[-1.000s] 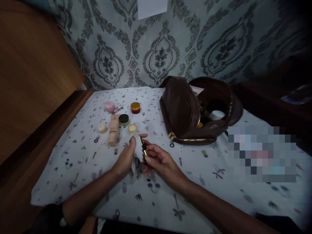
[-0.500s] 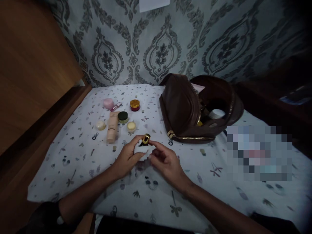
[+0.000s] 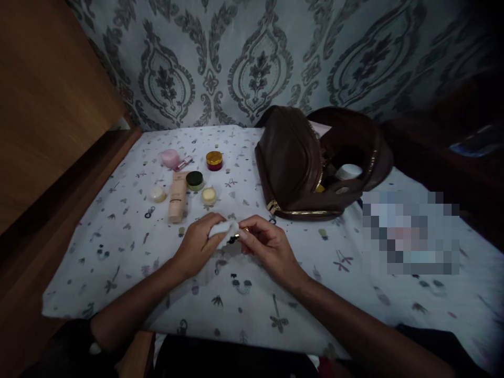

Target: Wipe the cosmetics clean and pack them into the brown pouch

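Together, just below the centre of the frame, two bare hands hold a soft white cloth (image 3: 221, 229) against a small, shiny black-and-gold item (image 3: 235, 239).
The left hand (image 3: 198, 244) pinches the cloth between thumb and fingers; the right hand (image 3: 272, 253) has thumb and bent fingers pinching the item's gold end, which they partly hide. Left of centre lie a flat beige plastic tube (image 3: 177, 198) and a round, pale-yellow-lidded jar (image 3: 209, 196); right of centre sits an open brown leather bag (image 3: 289, 157).
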`<state>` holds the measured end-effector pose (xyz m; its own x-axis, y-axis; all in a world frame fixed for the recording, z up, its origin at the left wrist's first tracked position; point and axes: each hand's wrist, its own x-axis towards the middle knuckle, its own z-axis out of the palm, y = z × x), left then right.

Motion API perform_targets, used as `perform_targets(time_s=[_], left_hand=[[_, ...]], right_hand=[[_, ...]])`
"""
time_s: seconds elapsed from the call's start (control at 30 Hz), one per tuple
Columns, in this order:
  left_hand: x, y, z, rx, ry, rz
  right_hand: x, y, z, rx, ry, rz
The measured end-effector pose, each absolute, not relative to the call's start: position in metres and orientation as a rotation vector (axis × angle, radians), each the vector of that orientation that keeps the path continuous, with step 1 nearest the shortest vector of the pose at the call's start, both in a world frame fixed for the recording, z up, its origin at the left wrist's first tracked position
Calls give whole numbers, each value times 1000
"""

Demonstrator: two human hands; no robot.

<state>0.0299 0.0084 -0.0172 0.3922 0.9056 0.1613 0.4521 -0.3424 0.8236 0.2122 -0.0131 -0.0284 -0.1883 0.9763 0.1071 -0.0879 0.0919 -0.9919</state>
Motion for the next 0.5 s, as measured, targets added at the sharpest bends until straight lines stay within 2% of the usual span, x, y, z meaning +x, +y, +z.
perform_targets(time_s=[0.13, 0.27, 0.5], left_hand=[[28, 19, -20, 1517, 1256, 911], [33, 20, -18, 1086, 1235, 829], [38, 15, -11, 1002, 1087, 810]], right_hand=[[213, -12, -28, -924, -1326, 1304], [214, -10, -31, -909, -1220, 1335], [213, -8, -34, -923, -1141, 1261]])
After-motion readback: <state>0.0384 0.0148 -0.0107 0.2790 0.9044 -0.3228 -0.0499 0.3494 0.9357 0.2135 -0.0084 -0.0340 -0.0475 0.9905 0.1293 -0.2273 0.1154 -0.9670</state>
